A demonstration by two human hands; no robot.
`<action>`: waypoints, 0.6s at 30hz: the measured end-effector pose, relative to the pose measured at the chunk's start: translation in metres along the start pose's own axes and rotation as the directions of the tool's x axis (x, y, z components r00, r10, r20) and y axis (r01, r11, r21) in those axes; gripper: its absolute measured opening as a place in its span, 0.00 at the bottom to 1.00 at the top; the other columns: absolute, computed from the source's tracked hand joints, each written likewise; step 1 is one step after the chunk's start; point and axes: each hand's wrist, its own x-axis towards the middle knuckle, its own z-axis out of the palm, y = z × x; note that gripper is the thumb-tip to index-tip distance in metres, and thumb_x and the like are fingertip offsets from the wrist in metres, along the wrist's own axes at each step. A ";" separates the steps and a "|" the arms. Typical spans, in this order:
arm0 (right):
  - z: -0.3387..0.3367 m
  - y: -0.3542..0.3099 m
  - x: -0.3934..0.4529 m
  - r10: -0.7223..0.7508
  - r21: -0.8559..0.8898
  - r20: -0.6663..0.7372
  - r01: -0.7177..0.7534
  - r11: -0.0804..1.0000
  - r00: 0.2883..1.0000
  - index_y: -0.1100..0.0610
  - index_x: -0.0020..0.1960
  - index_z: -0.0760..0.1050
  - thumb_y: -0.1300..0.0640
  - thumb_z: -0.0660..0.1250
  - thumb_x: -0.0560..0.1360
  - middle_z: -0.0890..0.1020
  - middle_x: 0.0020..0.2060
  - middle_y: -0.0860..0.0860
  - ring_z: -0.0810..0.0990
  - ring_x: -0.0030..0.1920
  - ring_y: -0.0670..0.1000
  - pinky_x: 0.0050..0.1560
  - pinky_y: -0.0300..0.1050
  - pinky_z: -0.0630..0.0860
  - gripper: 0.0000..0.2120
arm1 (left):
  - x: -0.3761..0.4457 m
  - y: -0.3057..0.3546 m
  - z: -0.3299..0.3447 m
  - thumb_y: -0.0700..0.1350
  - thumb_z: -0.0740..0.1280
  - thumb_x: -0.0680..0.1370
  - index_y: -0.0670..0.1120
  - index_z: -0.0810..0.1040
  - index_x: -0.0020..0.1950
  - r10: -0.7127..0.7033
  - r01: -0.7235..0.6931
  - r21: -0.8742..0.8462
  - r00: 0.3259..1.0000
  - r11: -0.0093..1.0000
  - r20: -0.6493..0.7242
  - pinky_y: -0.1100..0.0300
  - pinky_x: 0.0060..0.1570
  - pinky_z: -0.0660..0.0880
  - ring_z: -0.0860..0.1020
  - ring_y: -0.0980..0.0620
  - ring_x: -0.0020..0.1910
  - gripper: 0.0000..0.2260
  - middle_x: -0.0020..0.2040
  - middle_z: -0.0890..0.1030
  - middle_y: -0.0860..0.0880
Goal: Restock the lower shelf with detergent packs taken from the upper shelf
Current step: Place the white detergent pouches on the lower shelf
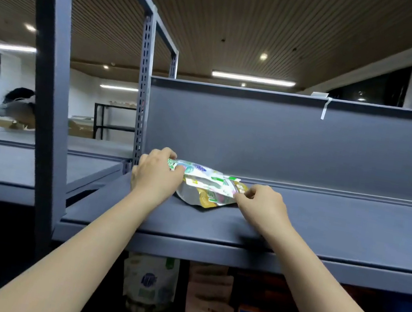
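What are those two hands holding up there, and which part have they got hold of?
A pile of detergent packs lying on the upper shelf. The left hand has its grip on the pile's left end; the right hand pinches its right edge.

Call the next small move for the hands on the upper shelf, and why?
Probably lift the detergent packs off the upper shelf toward the front edge. Left hand grips their left end, right hand pinches the right corner, and they lie flat; the stocked lower shelf is below.
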 end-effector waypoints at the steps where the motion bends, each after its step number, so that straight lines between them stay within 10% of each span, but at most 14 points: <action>1: 0.001 0.002 0.009 0.059 0.022 0.042 -0.060 0.998 0.997 0.60 0.42 0.74 0.50 0.62 0.73 0.81 0.39 0.54 0.79 0.41 0.57 0.41 0.45 0.74 0.12 | 0.010 -0.002 0.006 0.47 0.59 0.78 0.50 0.72 0.65 -0.024 0.024 -0.010 0.999 1.000 0.041 0.51 0.60 0.64 0.67 0.45 0.64 0.16 0.65 0.73 0.48; 7: 0.028 0.003 0.030 -0.066 -0.368 -0.062 0.039 0.929 0.996 0.55 0.52 0.70 0.52 0.63 0.74 0.76 0.52 0.52 0.73 0.52 0.56 0.39 0.44 0.65 0.10 | 0.042 -0.022 0.042 0.45 0.57 0.78 0.55 0.55 0.77 0.196 -0.317 0.474 0.937 0.822 0.288 0.41 0.72 0.48 0.50 0.46 0.77 0.28 0.78 0.54 0.53; 11: 0.041 0.005 0.041 -0.229 -0.474 0.000 0.202 0.857 0.973 0.51 0.63 0.69 0.53 0.60 0.76 0.72 0.60 0.50 0.69 0.61 0.55 0.50 0.47 0.65 0.16 | 0.042 -0.037 0.058 0.43 0.55 0.79 0.57 0.67 0.71 0.248 -0.313 0.535 0.950 0.785 0.191 0.42 0.72 0.50 0.62 0.49 0.71 0.21 0.70 0.70 0.53; 18: 0.044 0.007 0.037 -0.380 -0.510 -0.040 0.309 0.803 0.924 0.54 0.54 0.77 0.57 0.53 0.79 0.81 0.52 0.50 0.73 0.60 0.55 0.63 0.45 0.65 0.14 | 0.033 -0.032 0.051 0.45 0.59 0.77 0.49 0.79 0.57 0.416 -0.360 0.554 0.909 0.750 0.027 0.46 0.72 0.51 0.70 0.45 0.63 0.13 0.56 0.78 0.48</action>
